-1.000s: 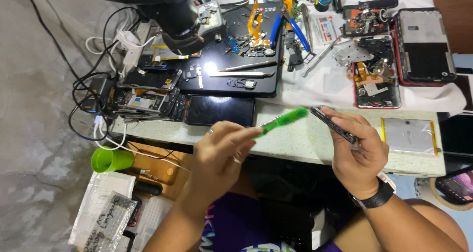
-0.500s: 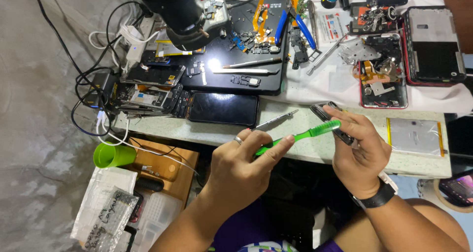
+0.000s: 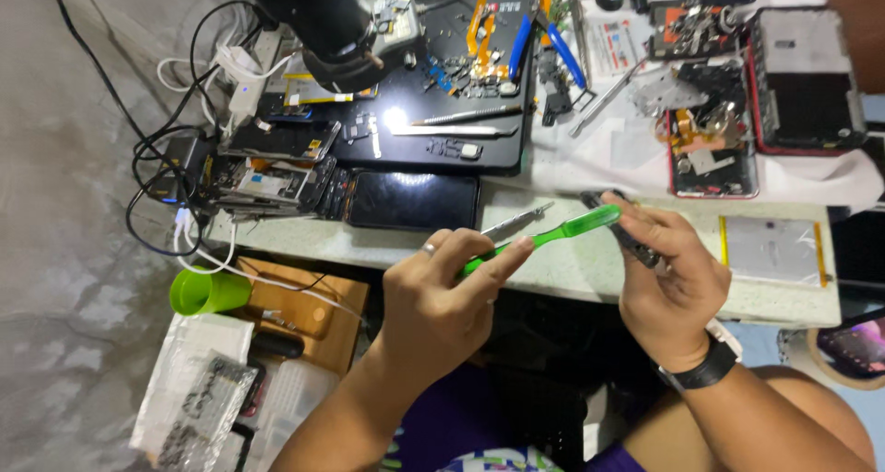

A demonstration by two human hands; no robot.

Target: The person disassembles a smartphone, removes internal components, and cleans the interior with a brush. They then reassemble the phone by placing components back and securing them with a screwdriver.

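my left hand grips the green tool and tweezers; my right hand pinches a dark part at the table's near edge. a slip could gouge it or drop it.

Bright, even light falls from above on the pale stone surface. A white glare spot sits on the glossy black mat toward 12 o'clock. Shadow pools under the surface's edge. Focus is fairly sharp, and the frame's corners bend slightly.
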